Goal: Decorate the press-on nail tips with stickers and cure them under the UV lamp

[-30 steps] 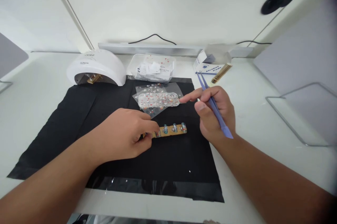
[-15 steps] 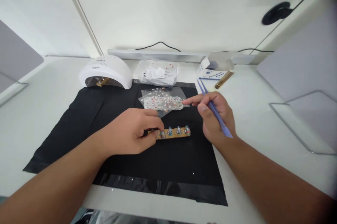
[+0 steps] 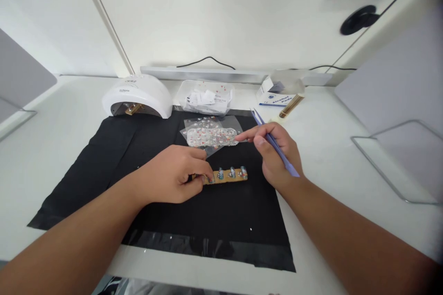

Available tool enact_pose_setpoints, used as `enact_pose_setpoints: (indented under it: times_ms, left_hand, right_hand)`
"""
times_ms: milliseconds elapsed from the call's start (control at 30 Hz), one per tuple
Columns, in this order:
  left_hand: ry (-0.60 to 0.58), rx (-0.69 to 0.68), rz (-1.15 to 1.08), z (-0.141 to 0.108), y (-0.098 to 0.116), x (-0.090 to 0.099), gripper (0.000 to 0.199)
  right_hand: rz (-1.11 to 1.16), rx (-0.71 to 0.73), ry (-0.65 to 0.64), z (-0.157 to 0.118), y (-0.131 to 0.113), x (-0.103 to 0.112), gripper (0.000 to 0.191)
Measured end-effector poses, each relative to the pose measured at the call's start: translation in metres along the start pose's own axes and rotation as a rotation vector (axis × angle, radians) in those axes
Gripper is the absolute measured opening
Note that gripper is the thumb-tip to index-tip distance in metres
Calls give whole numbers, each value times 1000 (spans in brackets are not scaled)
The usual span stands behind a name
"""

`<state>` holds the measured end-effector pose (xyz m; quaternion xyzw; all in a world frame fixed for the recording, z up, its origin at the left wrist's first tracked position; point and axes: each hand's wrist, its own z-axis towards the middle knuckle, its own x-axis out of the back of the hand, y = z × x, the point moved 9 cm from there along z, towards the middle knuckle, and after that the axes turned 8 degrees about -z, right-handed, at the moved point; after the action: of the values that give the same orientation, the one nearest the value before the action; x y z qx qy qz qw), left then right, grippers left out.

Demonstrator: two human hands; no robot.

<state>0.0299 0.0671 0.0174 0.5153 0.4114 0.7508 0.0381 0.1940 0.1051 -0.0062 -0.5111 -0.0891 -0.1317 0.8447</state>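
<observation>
My left hand [image 3: 178, 175] is closed over the left part of a wooden strip [image 3: 226, 179], hiding that end. Several patterned, dark blue-green nail tips [image 3: 243, 173] stand in a row on the strip. In my right hand [image 3: 278, 154] lies a pair of purple tweezers [image 3: 281, 155], its points facing up and away. The index finger stretches out to the right end of a clear tray [image 3: 211, 137] with small red and white decorations. Beneath that tray lie transparent sticker sheets [image 3: 200, 123].
A black mat [image 3: 207, 216] covers the middle of the white table [image 3: 346, 156]. At the back stand a white domed nail lamp [image 3: 138, 94], a white tray of packets [image 3: 207, 99], an alcohol pad box [image 3: 277, 99] and a bundle of wooden sticks [image 3: 291, 105].
The whole view has shifted slightly. My right hand, with the tweezers, has come a little left, its index finger still at the clear tray. My left hand keeps its place on the strip.
</observation>
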Motion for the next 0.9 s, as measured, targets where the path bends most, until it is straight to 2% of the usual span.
enact_pose_setpoints:
  times_ms: [367, 633, 900]
  left_hand:
    - [9, 15, 7, -1, -1, 1, 23]
    - [-7, 108, -60, -2, -9, 1, 25]
    - [-10, 129, -28, -2, -8, 1, 22]
  right_hand:
    - [12, -8, -8, 0, -2, -1, 21]
    - [55, 9, 1, 1, -2, -1, 19]
    - [42, 11, -11, 0, -4, -1, 18]
